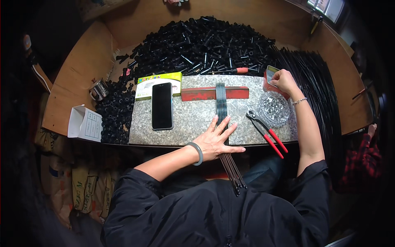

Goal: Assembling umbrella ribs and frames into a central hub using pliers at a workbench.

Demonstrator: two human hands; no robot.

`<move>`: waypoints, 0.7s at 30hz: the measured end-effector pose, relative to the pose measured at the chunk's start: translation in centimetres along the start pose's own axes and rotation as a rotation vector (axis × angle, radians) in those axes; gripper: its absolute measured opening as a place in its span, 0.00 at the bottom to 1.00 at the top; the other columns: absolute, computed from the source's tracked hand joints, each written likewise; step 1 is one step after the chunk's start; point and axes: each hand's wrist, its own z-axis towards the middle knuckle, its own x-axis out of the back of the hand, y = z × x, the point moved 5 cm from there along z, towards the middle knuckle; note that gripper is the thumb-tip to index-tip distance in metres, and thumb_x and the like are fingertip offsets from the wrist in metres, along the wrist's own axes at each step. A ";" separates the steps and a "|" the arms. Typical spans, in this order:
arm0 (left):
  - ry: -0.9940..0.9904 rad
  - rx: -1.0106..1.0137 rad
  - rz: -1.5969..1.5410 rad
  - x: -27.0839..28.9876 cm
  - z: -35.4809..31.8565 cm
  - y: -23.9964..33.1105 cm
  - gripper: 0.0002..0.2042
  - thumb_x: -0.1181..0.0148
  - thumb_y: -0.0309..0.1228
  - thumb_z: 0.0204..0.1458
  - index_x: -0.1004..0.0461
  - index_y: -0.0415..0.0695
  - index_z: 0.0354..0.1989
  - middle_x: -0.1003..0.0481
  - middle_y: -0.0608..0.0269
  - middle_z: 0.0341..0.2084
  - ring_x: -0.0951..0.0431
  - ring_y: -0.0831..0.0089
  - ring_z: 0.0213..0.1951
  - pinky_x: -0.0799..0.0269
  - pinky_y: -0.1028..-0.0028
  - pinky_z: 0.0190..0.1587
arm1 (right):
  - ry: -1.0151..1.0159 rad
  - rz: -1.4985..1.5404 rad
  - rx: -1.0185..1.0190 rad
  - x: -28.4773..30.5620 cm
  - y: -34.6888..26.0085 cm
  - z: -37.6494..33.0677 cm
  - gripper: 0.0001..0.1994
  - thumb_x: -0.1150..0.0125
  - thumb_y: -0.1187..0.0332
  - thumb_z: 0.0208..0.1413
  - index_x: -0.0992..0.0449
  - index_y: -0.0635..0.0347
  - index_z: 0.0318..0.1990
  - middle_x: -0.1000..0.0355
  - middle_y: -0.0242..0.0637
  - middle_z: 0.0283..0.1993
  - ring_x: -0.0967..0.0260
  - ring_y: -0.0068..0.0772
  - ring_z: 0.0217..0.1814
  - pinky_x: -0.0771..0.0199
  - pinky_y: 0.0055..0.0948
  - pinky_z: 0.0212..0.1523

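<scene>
Spreading its fingers wide, the left hand lies over a bundle of thin black rods, as I view it from my remote seat. The rods cross a red bar on the speckled slab and run down past its near edge. The right hand bends its fingers at the mouth of a small open box; I cannot tell what they hold. Just beside sits a clear bowl of small metal pieces, near red-handled pincers.

Phone left of rods, pliers right
</scene>
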 end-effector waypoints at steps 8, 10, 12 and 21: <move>-0.015 -0.009 0.010 0.3 -0.1 0.3 0.33 0.45 0.33 0.47 0.47 0.80 0.60 0.53 0.43 0.63 0.57 0.34 0.64 0.56 0.34 0.57 | 0.083 -0.055 0.031 0.8 -0.3 -0.8 0.07 0.37 0.67 0.44 0.20 0.58 0.30 0.25 0.45 0.31 0.27 0.44 0.35 0.28 0.36 0.39; -0.010 -0.005 -0.015 0.3 -0.1 0.3 0.33 0.45 0.33 0.47 0.47 0.80 0.60 0.53 0.42 0.63 0.57 0.34 0.63 0.56 0.34 0.57 | 0.233 -0.038 0.065 1.5 -0.7 -1.2 0.07 0.43 0.67 0.49 0.23 0.60 0.32 0.27 0.44 0.33 0.29 0.46 0.38 0.29 0.38 0.40; -0.024 -0.009 0.010 0.3 0.2 0.2 0.33 0.46 0.34 0.47 0.48 0.81 0.61 0.53 0.42 0.63 0.57 0.34 0.63 0.56 0.35 0.58 | 0.434 -0.003 0.250 2.5 -2.0 -1.9 0.06 0.46 0.69 0.53 0.26 0.61 0.35 0.29 0.44 0.33 0.31 0.45 0.38 0.30 0.36 0.40; 0.023 -0.006 0.009 0.3 0.2 -0.1 0.37 0.40 0.32 0.41 0.46 0.82 0.60 0.54 0.44 0.64 0.57 0.34 0.63 0.53 0.35 0.57 | 0.184 0.126 0.539 -3.1 -13.2 -2.6 0.07 0.46 0.66 0.53 0.27 0.58 0.34 0.28 0.40 0.31 0.31 0.45 0.38 0.31 0.38 0.38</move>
